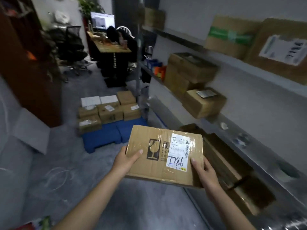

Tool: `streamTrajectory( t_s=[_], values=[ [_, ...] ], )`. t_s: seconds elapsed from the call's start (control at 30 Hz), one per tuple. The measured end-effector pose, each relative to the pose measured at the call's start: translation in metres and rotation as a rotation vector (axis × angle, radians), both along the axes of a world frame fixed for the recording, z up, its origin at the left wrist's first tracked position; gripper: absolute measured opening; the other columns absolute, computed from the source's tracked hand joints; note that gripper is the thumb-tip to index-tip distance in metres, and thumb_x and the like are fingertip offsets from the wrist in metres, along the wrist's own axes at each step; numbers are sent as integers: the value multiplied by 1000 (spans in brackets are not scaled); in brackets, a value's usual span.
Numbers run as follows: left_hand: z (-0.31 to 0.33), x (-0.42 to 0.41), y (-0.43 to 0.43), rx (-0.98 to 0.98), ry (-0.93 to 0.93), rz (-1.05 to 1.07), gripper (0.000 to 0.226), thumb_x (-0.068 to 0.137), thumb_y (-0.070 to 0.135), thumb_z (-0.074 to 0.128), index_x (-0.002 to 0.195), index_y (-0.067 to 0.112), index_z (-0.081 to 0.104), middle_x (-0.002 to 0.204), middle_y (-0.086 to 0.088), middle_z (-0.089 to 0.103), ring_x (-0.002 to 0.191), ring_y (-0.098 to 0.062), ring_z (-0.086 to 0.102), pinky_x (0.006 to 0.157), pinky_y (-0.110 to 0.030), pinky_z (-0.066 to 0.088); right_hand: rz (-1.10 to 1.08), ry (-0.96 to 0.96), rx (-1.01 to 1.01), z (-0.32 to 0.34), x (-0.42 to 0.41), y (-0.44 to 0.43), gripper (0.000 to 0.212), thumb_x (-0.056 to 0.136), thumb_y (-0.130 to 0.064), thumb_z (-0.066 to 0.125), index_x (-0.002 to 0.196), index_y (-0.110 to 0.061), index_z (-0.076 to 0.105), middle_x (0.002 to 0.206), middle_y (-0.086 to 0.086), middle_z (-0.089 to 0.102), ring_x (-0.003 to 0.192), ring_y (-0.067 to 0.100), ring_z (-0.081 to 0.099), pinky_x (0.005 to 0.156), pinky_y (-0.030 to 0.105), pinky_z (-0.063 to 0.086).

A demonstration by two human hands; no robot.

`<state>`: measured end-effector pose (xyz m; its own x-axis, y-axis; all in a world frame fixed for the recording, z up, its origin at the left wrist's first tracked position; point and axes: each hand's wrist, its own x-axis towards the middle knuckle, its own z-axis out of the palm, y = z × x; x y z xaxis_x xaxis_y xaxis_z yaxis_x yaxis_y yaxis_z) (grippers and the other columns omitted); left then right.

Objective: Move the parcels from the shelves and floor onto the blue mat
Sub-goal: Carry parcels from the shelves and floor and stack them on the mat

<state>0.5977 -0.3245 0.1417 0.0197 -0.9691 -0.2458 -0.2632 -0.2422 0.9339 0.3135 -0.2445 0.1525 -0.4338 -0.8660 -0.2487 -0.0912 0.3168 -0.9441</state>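
Parcel (164, 156) of brown cardboard is hanging in the lower middle of the frame, carried in the air between both hands, its white label (178, 151) marked 2786 facing up. The left hand (127, 161) is gripping its left edge, thumb lying on top and fingers tucked underneath; the right hand (205, 173) is gripping the near right corner the same way. The blue mat (103, 138) is lying on the grey floor (66, 163) just above and left of the held parcel. A cluster of parcels (108, 112) is covering its far part, while the near part is showing bare blue. Metal shelves (249, 103) are running along the right side, carrying boxes (189, 70) at middle right and more at upper right. A desk (111, 45), a monitor (103, 20) and a black chair (73, 45) are standing at upper middle.
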Motion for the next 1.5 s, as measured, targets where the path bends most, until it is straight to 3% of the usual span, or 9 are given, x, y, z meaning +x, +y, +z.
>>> streamTrajectory(
  t_s=[0.13,0.2,0.3,0.57,0.73,1.0,1.23,1.37,1.5],
  values=[
    [-8,62,-36,34,25,144,44,83,44,71,119,26,54,111,3,64,104,-18,61,92,-38,50,116,-33,43,-20,57,-79,55,85,-47,67,135,-34,49,111,-9,61,88,2,60,59,17,45],
    [-15,82,-56,64,27,221,43,84,41,72,118,23,53,112,0,64,105,-22,61,95,-40,49,173,-16,69,-25,78,-118,59,86,-51,65,139,-36,45,100,-19,58,84,-1,58,53,13,44],
    [-23,99,-93,91,34,315,40,84,40,73,115,24,54,109,1,64,100,-22,61,91,-36,49,245,19,69,-32,95,-181,57,84,-54,65,137,-40,46,91,-30,53,79,-5,57,49,9,42],
    [-31,112,-240,94,28,471,48,82,38,75,120,17,56,111,-2,66,93,-16,63,74,-31,49,420,-45,100,-51,110,-379,39,82,-52,69,116,-47,51,96,-21,65,88,7,66,65,25,50],
    [-26,114,-327,47,-63,491,17,87,32,71,98,29,59,97,3,67,95,-21,65,72,-29,48,531,-35,130,-56,116,-491,33,84,-45,69,113,-43,56,94,-24,69,84,0,67,63,15,49],
    [-52,171,-439,153,1,639,47,85,36,71,123,19,47,110,0,58,90,-11,58,66,-23,45,663,16,204,-91,191,-634,49,86,-44,68,132,-30,55,109,-13,65,98,6,61,74,24,47],
    [-118,273,-566,274,9,614,35,88,26,70,119,19,55,107,-1,64,98,-23,63,81,-36,52,606,76,357,-147,288,-744,55,88,-43,66,138,-30,47,124,-3,60,94,8,57,66,21,45],
    [-167,322,-619,334,-8,574,11,88,23,70,91,26,59,88,7,67,85,-18,67,58,-16,47,602,55,475,-186,337,-792,45,90,-38,65,130,-40,46,128,-2,56,102,13,55,85,35,44],
    [-238,356,-660,485,45,602,24,87,32,70,106,24,59,97,2,67,85,-16,65,64,-27,47,578,76,602,-253,370,-837,68,88,-37,68,147,-33,34,138,1,50,116,22,51,97,42,45]
  ],
)
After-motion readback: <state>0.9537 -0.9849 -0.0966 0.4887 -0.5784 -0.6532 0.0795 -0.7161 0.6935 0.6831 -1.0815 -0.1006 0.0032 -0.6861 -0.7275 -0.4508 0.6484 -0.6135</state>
